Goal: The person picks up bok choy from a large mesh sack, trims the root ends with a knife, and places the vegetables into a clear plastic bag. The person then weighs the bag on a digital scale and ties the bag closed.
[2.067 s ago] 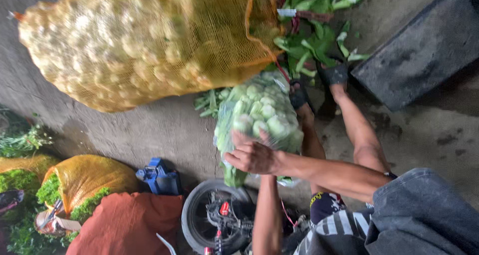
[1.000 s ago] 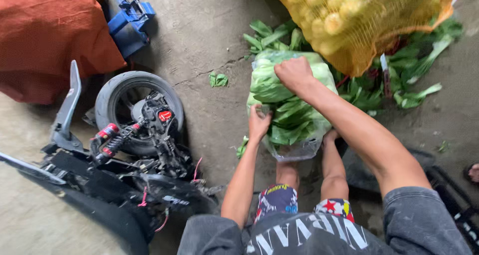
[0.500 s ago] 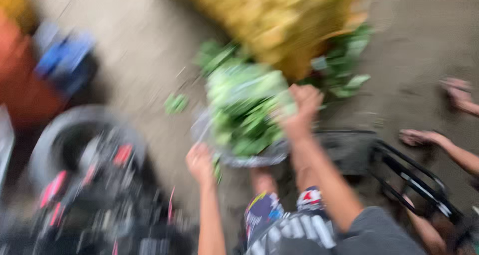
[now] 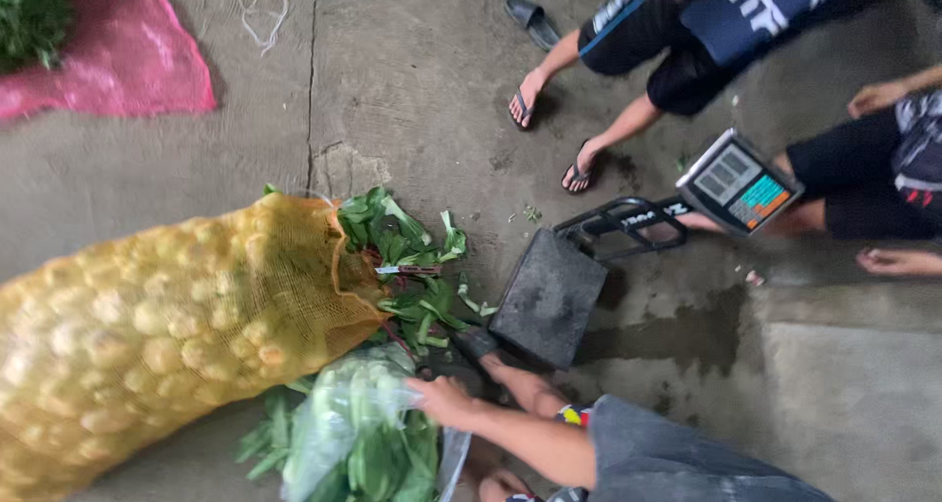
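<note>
A clear plastic bag of leafy greens lies on the concrete floor, gripped at its top by one hand.

The hand, seemingly the person's right, has its fingers closed on the bag's upper edge; the other hand is out of view. The bag rests against a big yellow mesh sack of potatoes, with loose green leaves scattered just beside them. Near these stands a platform scale with its display head. Beyond it, other people's sandalled feet stand, and a pink sack lies far off.
</note>
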